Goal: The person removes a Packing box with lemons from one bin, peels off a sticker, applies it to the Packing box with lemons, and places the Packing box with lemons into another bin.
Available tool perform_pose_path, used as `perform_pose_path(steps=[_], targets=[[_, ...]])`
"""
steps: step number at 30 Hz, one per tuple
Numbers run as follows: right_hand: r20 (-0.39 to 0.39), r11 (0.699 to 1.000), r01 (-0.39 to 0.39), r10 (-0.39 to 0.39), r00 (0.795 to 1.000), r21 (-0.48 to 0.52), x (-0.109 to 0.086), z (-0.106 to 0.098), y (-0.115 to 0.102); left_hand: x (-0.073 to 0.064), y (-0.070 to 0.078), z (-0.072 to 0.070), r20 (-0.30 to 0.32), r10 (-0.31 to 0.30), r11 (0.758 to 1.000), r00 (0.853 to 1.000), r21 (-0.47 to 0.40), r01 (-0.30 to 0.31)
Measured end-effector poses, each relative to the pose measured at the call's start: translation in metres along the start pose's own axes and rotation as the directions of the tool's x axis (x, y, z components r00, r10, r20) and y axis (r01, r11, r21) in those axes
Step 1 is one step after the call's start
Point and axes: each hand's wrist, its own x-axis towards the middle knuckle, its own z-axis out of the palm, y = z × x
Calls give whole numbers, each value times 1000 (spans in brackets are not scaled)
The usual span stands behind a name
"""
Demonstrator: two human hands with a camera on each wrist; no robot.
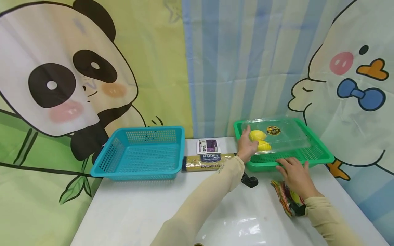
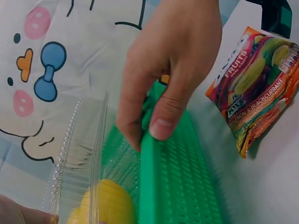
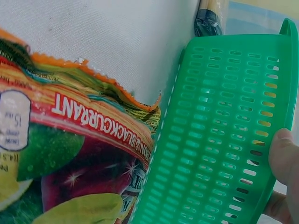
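A clear plastic box (image 1: 287, 135) with a dark round label and yellow ridged pieces (image 1: 258, 135) inside lies over the green basket (image 1: 320, 150). My left hand (image 1: 247, 145) holds the box by its left end; only a bit of that hand shows at the left wrist view's lower left. My right hand (image 1: 295, 176) pinches the basket's front rim, its thumb (image 2: 163, 126) outside and fingers over the inner side. Close to the right wrist, on the table, lies a colourful fruit candy bag (image 2: 257, 88), marked lemon and blackcurrant.
At left stands a blue basket (image 1: 147, 153). Between the baskets lie a spaghetti packet (image 1: 206, 162) and a white packet with a purple label (image 1: 208, 146). A black object (image 1: 250, 181) sits partly behind my left forearm. Printed curtains hang behind the white table (image 1: 132, 212).
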Motion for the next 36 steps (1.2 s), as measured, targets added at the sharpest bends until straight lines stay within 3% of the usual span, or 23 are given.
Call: perform_pose_path(steps=[7,16,26,32,36], targets=[[-13,1000,-1,1,1000,13,-5,2,-1,6,-14,18,-21,-19,997,1000,80,21],[-5,1000,-7,8,1000,18,3,4,-2,11,-18,32,-26,-46,988,999,149,49],[-23,1000,-2,2,1000,8,2,5,-5,15,-30,44,2,-87,985,996,153,86],[-37,1000,11,-10,999,10,1,3,-5,16,-30,49,-24,-121,982,992,144,123],[-37,1000,11,-11,999,9,0,2,-5,16,-30,51,-35,-133,973,991,184,137]])
